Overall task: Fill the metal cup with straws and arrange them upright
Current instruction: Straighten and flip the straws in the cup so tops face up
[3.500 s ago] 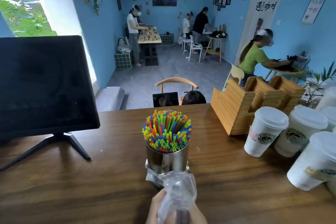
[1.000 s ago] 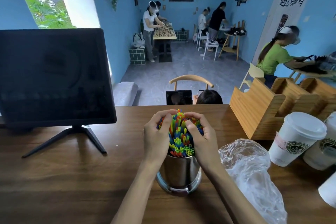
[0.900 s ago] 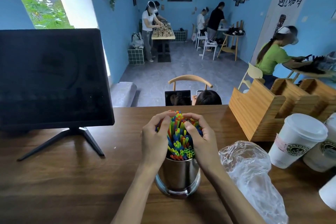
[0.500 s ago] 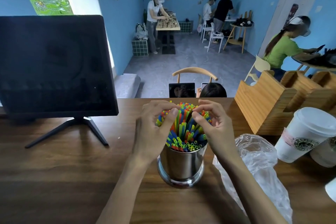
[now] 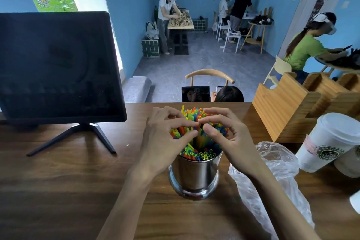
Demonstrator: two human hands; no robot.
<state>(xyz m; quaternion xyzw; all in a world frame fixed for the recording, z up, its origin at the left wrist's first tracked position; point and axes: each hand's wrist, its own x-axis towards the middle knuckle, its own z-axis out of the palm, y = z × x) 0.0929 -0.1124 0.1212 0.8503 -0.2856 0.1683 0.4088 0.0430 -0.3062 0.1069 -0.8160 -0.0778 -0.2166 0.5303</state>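
Observation:
A shiny metal cup (image 5: 194,175) stands on the wooden counter (image 5: 58,191), packed with colourful straws (image 5: 196,154) that stick up above its rim. My left hand (image 5: 165,138) curls round the left side of the straw bundle, thumb in front and fingers behind. My right hand (image 5: 226,136) curls round the right side in the same way. The two thumbs nearly meet in front of the bundle. Some straws near the front sit lower than those between my hands.
An empty clear plastic bag (image 5: 272,177) lies right of the cup. A dark monitor (image 5: 56,66) on a stand is at the left. A wooden holder (image 5: 288,107) and white lidded paper cups (image 5: 329,142) stand at the right. People work in the room beyond.
The bag left my hands and now lies on the counter at the right. Both hands came onto the straw bundle and have closed tighter, thumbs now almost touching.

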